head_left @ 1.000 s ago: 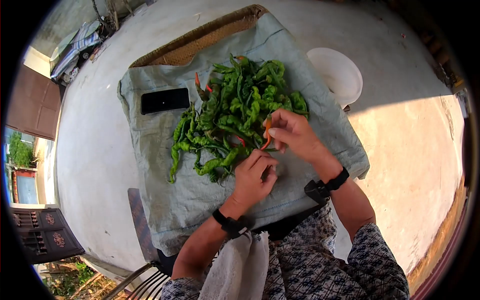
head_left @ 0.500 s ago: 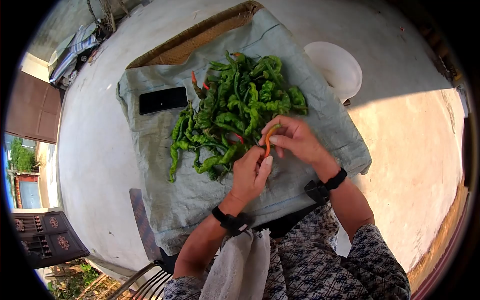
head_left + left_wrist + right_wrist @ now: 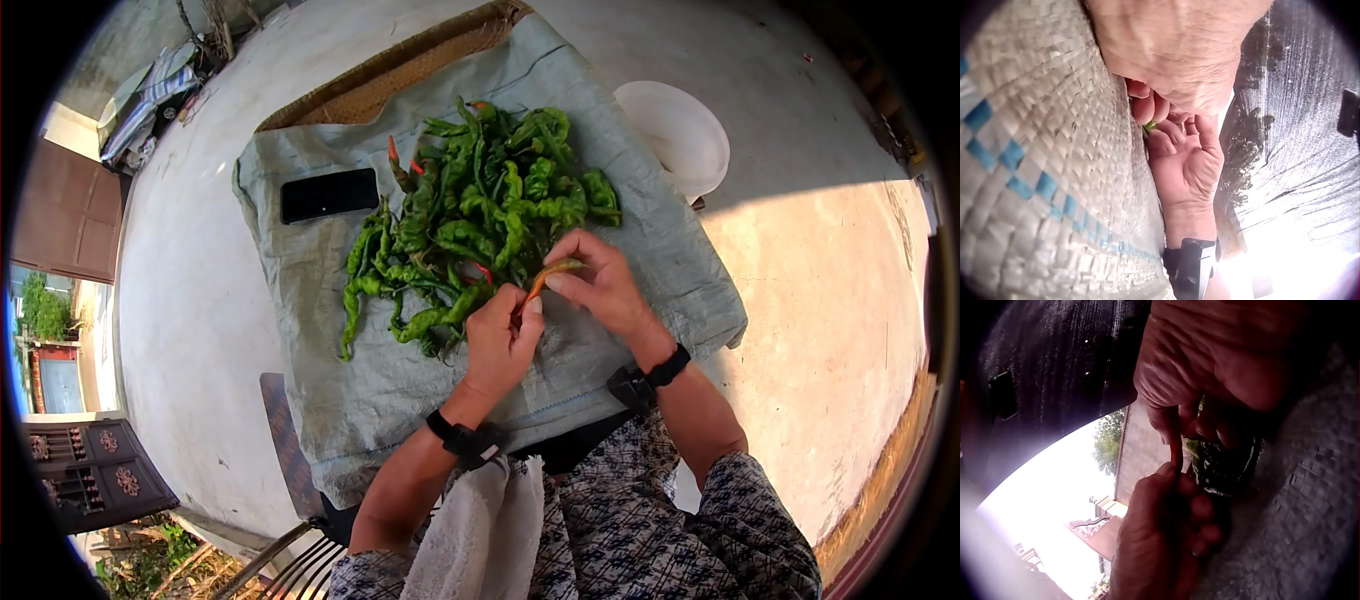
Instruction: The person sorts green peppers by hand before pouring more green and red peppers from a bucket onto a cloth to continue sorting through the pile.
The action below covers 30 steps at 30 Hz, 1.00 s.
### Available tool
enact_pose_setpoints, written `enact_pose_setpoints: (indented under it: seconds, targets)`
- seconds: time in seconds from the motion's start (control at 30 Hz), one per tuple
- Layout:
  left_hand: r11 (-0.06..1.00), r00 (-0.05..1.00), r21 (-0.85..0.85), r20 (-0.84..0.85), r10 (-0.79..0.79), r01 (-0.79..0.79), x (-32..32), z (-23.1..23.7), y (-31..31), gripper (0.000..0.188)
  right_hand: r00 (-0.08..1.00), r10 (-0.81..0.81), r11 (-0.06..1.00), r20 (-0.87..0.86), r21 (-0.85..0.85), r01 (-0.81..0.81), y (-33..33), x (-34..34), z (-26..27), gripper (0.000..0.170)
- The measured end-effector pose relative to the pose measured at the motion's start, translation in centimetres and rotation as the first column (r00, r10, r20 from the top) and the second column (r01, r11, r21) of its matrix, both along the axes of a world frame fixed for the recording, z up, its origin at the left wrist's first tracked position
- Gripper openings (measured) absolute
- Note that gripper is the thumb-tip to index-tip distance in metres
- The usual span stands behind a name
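An orange-red pepper (image 3: 541, 281) with a greenish end slants between the two hands in the head view. My left hand (image 3: 498, 340) pinches its lower, red end between thumb and curled fingers. Thumb and forefinger of my right hand (image 3: 606, 287) pinch it near the greenish end. In the right wrist view the red pepper (image 3: 1176, 454) spans from one hand to the other. Beyond the hands lies a heap of wrinkled green peppers (image 3: 480, 205) with a few red ones, on a grey-green woven sack (image 3: 330, 400).
A black phone (image 3: 329, 195) lies left of the heap. The sack covers most of a woven basket tray (image 3: 400, 75), whose rim shows at the back. A white basin (image 3: 705, 150) stands to the right, and a towel (image 3: 480, 530) hangs at the person's front.
My left hand has taken hold of the pepper's lower end. The pepper, upright between the right fingers earlier, now leans over with its greenish end to the right.
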State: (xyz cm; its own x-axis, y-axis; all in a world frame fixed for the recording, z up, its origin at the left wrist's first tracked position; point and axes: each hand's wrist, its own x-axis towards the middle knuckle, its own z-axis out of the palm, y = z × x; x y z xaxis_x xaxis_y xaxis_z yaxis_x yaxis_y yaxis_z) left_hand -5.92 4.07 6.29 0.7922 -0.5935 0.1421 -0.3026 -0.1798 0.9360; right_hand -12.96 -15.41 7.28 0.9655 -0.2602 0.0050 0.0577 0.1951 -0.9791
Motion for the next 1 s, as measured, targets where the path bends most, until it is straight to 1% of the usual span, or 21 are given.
enact_pose_setpoints:
  seconds: [0.13, 0.23, 0.33, 0.4, 0.5, 0.63, 0.7, 0.73, 0.93, 1.0]
  targets:
    - [1.0, 1.0, 0.005, 0.011, 0.0, 0.0, 0.0, 0.2, 0.0, 0.021, 1.0, 0.01, 1.0, 0.028, -0.001, -0.01, -0.2, -0.2, -0.5, 0.015]
    - [0.997, 0.998, -0.052, -0.039, -0.051, 0.049, 0.2, 0.0, 0.3, 0.021, 1.0, 0.009, 1.0, 0.017, 0.004, -0.009, -0.2, -0.3, -0.4, 0.014]
    - [0.984, 0.988, -0.173, -0.141, -0.069, 0.044, 0.0, 0.6, 0.0, 0.022, 0.999, 0.028, 1.0, 0.022, 0.008, -0.028, -0.2, -0.2, -0.3, 0.014]
    - [0.983, 0.98, -0.176, -0.176, -0.089, 0.058, 0.0, 0.9, 0.0, 0.023, 0.997, 0.051, 0.999, 0.051, 0.009, -0.052, 0.0, -0.2, -0.5, 0.014]
    - [0.984, 0.973, -0.168, -0.209, -0.098, 0.063, 0.1, 0.9, 0.0, 0.023, 0.995, 0.088, 0.995, 0.036, 0.05, -0.09, 0.0, -0.2, -0.8, 0.017]
    - [0.982, 0.963, -0.185, -0.257, -0.075, 0.027, 0.2, 0.3, 0.2, 0.021, 0.996, 0.011, 0.982, 0.09, 0.188, -0.028, 0.3, -0.1, -0.5, 0.016]
    - [0.986, 0.964, -0.159, -0.253, -0.083, 0.043, 0.2, 0.5, 0.3, 0.022, 0.994, -0.016, 0.965, 0.107, 0.262, -0.013, -0.2, 0.0, -1.2, 0.015]
    - [0.988, 0.964, -0.146, -0.252, -0.086, 0.05, 0.2, 0.5, 0.4, 0.023, 0.994, -0.01, 0.963, 0.108, 0.267, -0.02, -0.5, -0.1, -1.4, 0.015]
    - [0.969, 0.961, -0.244, -0.274, -0.046, -0.024, 0.1, 0.0, 0.4, 0.022, 0.994, 0.008, 0.967, 0.106, 0.253, -0.035, -0.4, 0.0, -1.2, 0.015]
    - [0.962, 0.95, -0.271, -0.309, -0.048, -0.04, 0.2, 0.2, 0.4, 0.023, 0.995, 0.02, 0.97, 0.1, 0.239, -0.044, -0.3, 0.1, -1.3, 0.015]
